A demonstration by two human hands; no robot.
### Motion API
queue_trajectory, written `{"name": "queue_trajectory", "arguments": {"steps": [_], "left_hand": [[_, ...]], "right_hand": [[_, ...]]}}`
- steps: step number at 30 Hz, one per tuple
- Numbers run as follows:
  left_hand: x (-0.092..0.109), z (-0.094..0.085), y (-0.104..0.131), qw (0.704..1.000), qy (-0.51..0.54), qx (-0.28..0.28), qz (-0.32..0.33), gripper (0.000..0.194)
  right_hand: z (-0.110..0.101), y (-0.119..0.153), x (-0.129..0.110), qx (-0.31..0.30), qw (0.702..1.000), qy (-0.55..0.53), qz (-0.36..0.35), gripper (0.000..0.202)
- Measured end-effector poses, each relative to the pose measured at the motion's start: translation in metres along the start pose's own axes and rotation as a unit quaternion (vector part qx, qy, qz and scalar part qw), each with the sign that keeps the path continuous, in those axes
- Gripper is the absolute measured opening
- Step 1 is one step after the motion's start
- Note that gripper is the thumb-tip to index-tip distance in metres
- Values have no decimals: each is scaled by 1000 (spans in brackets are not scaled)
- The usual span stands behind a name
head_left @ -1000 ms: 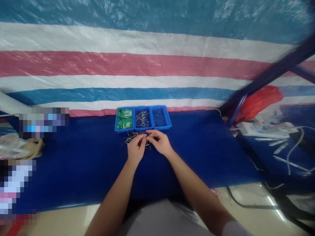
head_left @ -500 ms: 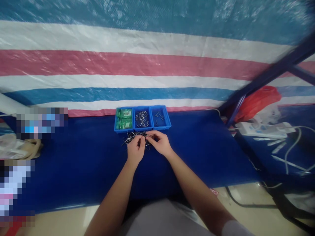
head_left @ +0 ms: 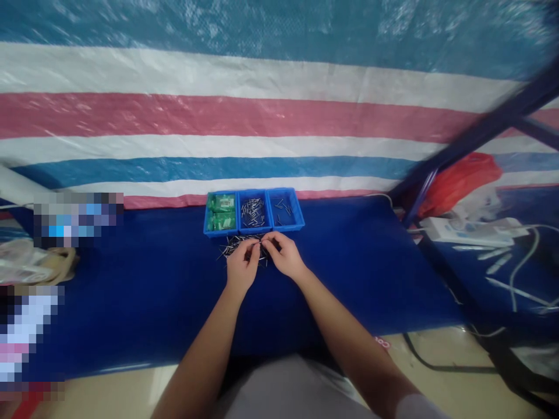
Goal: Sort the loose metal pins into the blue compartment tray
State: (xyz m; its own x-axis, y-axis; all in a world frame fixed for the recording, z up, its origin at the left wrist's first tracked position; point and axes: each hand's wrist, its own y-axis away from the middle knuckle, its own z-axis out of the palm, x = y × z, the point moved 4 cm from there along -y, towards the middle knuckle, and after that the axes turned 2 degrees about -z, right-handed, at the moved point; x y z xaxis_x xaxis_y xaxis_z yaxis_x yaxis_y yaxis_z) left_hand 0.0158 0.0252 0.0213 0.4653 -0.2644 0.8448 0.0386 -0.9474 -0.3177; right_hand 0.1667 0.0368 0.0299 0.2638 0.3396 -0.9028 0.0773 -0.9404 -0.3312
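My left hand [head_left: 242,265] and my right hand [head_left: 283,255] meet fingertip to fingertip, both pinched closed. Between the fingertips runs a thin metal piece [head_left: 260,242], too small to tell its exact kind. Under and behind the fingers lies a loose pile of thin dark metal pieces [head_left: 230,247], partly hidden by the hands. Just beyond it stands a row of blue trays: the left tray [head_left: 205,226] holds green packets [head_left: 222,210], the middle tray [head_left: 252,229] many short metal pieces, the right tray [head_left: 299,216] several.
A dark blue table cover [head_left: 144,291] spreads under everything. At the right are a red plastic bag [head_left: 463,180], a white power strip [head_left: 469,230] with cables, and a dark metal frame post [head_left: 463,139]. A clear bag [head_left: 26,262] and a tape roll lie at the left edge. Striped sheeting [head_left: 279,116] hangs behind.
The fingertips have shifted slightly, and the thin piece between them shows more plainly. The whole view has moved a little; trays and pile stay in place.
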Motion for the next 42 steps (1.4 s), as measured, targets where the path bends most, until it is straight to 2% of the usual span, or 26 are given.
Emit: {"name": "queue_trajectory", "arguments": {"steps": [9, 18, 27, 31, 34, 38, 42], "left_hand": [[-5, 0, 0, 999, -26, -4, -29, 24], [4, 0, 1, 1000, -4, -15, 6, 24], [7, 2, 0, 999, -15, -33, 14, 22], [3, 2, 0, 1000, -25, -16, 7, 22], [-1, 0, 0, 999, -29, -5, -13, 23], [-2, -1, 0, 999, -35, -3, -20, 25], [0, -1, 1, 1000, -22, -10, -13, 24]], "right_hand": [[-1, 0, -6, 2, 999, 5, -34, 16], [-1, 1, -3, -30, 998, 47, -20, 22], [-3, 0, 1, -8, 998, 55, 2, 29], [-3, 0, 0, 3, 1000, 24, 8, 23], [-1, 1, -4, -10, 1000, 3, -20, 17], [1, 1, -8, -32, 998, 12, -59, 12], [-1, 1, -8, -14, 998, 27, -47, 15]]}}
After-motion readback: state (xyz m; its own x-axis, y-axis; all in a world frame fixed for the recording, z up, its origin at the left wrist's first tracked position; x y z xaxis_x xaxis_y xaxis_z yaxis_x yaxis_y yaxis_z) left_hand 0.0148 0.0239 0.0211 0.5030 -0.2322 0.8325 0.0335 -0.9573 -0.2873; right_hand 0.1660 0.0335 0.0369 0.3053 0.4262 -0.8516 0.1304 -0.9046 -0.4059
